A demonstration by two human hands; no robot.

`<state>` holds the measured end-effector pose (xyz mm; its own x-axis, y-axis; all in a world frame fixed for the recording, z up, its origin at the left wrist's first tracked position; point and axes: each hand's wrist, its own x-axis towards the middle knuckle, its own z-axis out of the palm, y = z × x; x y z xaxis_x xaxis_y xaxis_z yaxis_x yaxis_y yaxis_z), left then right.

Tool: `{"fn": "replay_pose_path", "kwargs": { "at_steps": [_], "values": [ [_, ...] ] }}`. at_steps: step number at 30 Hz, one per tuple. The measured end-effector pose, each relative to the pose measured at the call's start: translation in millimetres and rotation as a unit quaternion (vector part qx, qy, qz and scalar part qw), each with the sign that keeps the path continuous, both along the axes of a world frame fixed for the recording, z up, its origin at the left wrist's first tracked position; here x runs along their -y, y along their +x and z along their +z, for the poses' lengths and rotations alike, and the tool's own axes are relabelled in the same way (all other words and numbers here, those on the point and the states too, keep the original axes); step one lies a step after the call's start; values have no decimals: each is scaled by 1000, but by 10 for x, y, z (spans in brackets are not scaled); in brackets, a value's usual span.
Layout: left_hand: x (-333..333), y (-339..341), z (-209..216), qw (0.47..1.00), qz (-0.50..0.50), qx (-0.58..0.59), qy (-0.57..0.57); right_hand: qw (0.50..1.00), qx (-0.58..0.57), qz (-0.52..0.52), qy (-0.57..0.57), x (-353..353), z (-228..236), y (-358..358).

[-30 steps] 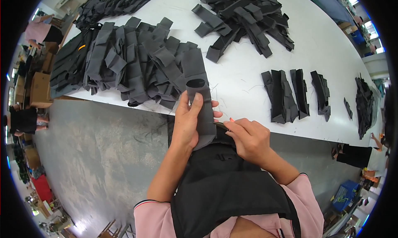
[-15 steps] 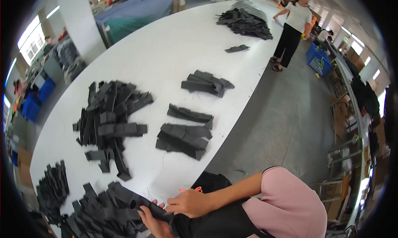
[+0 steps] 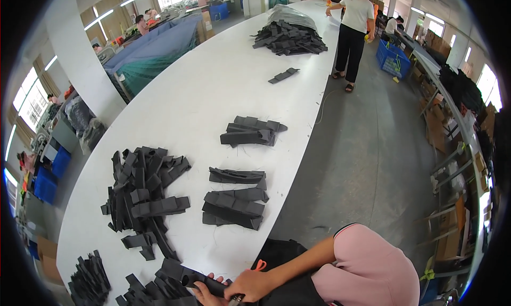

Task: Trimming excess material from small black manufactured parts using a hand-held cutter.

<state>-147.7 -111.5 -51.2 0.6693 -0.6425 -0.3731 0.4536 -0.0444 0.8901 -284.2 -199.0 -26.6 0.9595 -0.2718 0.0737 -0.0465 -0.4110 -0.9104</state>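
Grasped in the left hand (image 3: 204, 294), at the bottom edge of the frame, we saw a dark grey flattened fabric tube (image 3: 173, 268), its thumb and fingers on opposite sides. We saw the right hand (image 3: 249, 286) closed around a small silvery metal tool (image 3: 236, 299), just beside the tube's lower end; a bright orange loop (image 3: 260, 265) stuck out above the knuckles, though we could not tell whether it belonged to the tool. The tube lay at the bottom, left of centre, its open slot facing up.

Next to it we found a loose pile of dark grey fabric strips (image 3: 151, 292), and a smaller dark grey bunch (image 3: 89, 279) in the lower left corner. On the long white table (image 3: 213, 93) we saw a tangled dark grey heap (image 3: 143, 189) left of centre, short stacks of folded dark strips (image 3: 234, 207) at the centre, and a single dark strip (image 3: 283, 75) above them. At upper right we noticed a person in a white top (image 3: 356, 13) near a blue plastic basket (image 3: 393, 58).
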Motion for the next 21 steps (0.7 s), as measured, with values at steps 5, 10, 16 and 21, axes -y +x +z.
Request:
{"fn": "replay_pose_path", "kwargs": {
  "at_steps": [5,10,16,21],
  "values": [
    [95,-90,191,993,63,-100,18,999,35,35,-22,-71,-128,-54],
    [106,-44,177,995,42,-94,-4,998,23,29,-42,-96,-180,-29],
    [98,-59,93,994,108,-35,3,996,83,19,22,-84,-49,-60],
    [98,-26,9,996,87,17,20,999,42,9,29,-45,114,-95]
  ]
}}
